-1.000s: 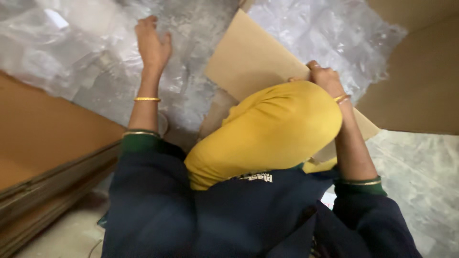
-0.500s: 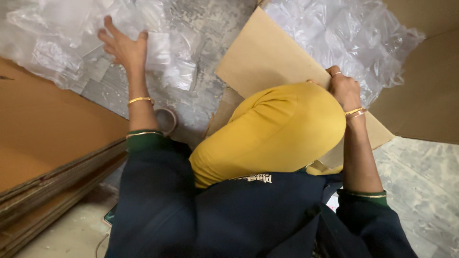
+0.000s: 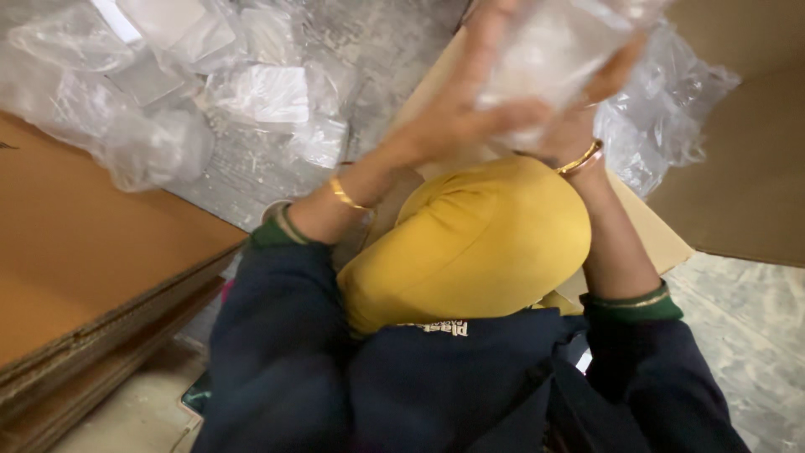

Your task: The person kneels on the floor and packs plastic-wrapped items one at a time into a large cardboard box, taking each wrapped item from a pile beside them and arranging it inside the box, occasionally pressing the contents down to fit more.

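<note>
Both my hands are raised together at the top centre, blurred by motion. My left hand [image 3: 461,113] grips the near side of a clear plastic packet [image 3: 558,42]. My right hand [image 3: 587,109] holds the same packet from the right, fingers curled on it. Each wrist wears a gold bangle, and my sleeves are dark blue with green cuffs. My yellow-clad knee [image 3: 478,243] sits just below the hands. A tan cardboard sheet [image 3: 650,231] lies under them, mostly hidden by the arms and knee.
A heap of clear plastic packets [image 3: 168,84] covers the grey floor at top left, and more crumpled plastic [image 3: 671,109] lies at top right. A stack of flat cardboard [image 3: 84,285] fills the left side. Another brown board [image 3: 746,168] stands at the right.
My left hand came away from the plastic heap on the left with a clear packet. My right hand left the cardboard sheet's edge and closed on the same packet.
</note>
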Demonstrator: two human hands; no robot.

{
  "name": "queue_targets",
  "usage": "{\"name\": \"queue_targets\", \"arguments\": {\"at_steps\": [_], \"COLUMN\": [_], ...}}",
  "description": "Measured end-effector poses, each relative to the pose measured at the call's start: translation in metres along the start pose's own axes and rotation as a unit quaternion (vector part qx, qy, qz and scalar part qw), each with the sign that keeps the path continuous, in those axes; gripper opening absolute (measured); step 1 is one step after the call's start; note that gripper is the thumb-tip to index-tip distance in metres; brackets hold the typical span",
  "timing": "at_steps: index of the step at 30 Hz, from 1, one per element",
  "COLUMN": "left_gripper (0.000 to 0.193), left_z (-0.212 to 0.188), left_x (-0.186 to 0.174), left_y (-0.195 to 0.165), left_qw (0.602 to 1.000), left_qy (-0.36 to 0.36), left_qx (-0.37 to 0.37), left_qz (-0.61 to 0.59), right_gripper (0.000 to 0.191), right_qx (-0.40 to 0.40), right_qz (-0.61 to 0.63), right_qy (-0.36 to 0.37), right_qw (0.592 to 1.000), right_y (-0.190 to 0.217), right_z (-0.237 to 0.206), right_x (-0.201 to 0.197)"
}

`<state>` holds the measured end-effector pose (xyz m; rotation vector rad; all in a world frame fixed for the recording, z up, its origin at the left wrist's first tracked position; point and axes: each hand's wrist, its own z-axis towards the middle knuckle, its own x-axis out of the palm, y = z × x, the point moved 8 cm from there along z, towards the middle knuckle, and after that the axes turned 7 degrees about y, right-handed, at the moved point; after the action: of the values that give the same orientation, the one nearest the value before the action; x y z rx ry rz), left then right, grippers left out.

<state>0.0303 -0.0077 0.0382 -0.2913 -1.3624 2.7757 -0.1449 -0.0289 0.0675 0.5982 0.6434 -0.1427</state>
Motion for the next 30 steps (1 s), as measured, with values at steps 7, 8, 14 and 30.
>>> {"name": "queue_targets", "arguments": {"at_steps": [7,8,14,30], "left_gripper": [0.076,0.072,0.115,0.097], "left_z": [-0.047,-0.065,-0.197,-0.029], "left_x": [-0.107,-0.137,-0.212,-0.083], "left_y": [0.055,0.071,0.143,-0.044], "left_qw": [0.964,0.927,0.718,0.911], "left_qy": [-0.093,-0.073,-0.063,-0.099], "left_qx": [-0.142,-0.190,-0.566,0.131], "left_qz": [0.206,0.315,0.400,0.378], "right_gripper": [0.129,0.129,0.094,0.077], "right_qx": [0.249,0.294,0.389,0.122], "right_qz": [-0.219,-0.217,0.056,0.179], "right_qy": [0.143,0.199,0.472,0.190], "right_qw": [0.933,0.909,0.789,0.958], "right_y": [-0.127,-0.147,-0.201,-0.050], "right_z": [-0.050,-0.062,-0.090,0.027], "right_x": [-0.045,-0.039,0.052,0.002]}}
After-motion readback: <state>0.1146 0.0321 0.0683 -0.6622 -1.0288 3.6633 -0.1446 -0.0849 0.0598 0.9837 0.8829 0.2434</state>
